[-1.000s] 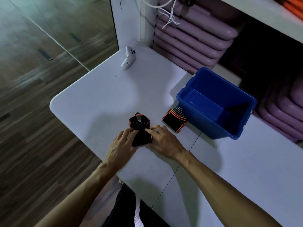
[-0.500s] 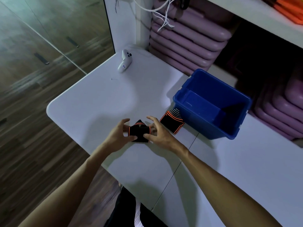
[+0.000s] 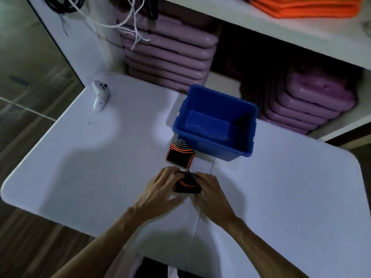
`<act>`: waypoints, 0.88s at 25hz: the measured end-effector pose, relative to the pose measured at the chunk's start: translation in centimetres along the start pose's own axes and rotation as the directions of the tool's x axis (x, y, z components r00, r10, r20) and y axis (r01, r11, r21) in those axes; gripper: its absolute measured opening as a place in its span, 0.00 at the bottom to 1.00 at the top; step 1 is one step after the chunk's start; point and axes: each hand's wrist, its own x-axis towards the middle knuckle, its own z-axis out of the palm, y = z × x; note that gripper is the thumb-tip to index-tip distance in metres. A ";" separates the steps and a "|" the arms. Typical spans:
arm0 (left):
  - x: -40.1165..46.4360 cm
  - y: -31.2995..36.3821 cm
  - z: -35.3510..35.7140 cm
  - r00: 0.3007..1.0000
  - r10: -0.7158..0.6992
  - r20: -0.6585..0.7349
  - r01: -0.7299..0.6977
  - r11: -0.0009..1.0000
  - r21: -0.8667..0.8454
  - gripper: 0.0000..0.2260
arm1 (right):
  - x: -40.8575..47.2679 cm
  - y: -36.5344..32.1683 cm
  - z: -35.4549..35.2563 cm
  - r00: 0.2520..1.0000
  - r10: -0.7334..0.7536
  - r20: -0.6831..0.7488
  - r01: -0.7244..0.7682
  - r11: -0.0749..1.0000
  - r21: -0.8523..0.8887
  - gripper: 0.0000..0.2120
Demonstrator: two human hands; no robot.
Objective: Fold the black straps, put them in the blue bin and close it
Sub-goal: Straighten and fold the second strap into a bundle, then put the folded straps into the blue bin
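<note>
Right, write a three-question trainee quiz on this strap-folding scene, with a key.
1. True or false: the bin already holds a strap.
2. Which hands grip the strap being folded? A) left only B) right only C) both
3. Fill in: the folded strap lies on the table just in front of the ____.

Key: 1 false. 2 C: left hand and right hand. 3 bin.

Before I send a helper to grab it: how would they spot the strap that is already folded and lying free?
Find the open blue bin on the white table. Against the bin's near wall, at its left end, lies the folded strap: a black square bundle edged in orange, with white stripes at its far end. No hand touches it, unlike the other black strap, which both hands are pinching nearer the person.
</note>
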 end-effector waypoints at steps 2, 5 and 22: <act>2.3 -0.4 -2.0 0.996 0.047 -0.070 -0.048 0.999 -0.010 0.20 | -0.2 -0.1 -1.5 0.995 0.011 -0.099 -0.014 0.999 -0.038 0.22; 8.5 -1.4 -5.2 0.970 -0.028 -0.241 0.024 1.000 -0.020 0.17 | 0.3 -1.0 -4.4 0.972 0.007 -0.234 -0.021 0.998 -0.058 0.23; 18.1 -5.0 -3.9 0.987 -0.079 -0.140 0.060 0.988 -0.139 0.24 | 22.8 2.6 -6.9 0.972 0.228 -0.052 -0.232 0.918 -0.321 0.28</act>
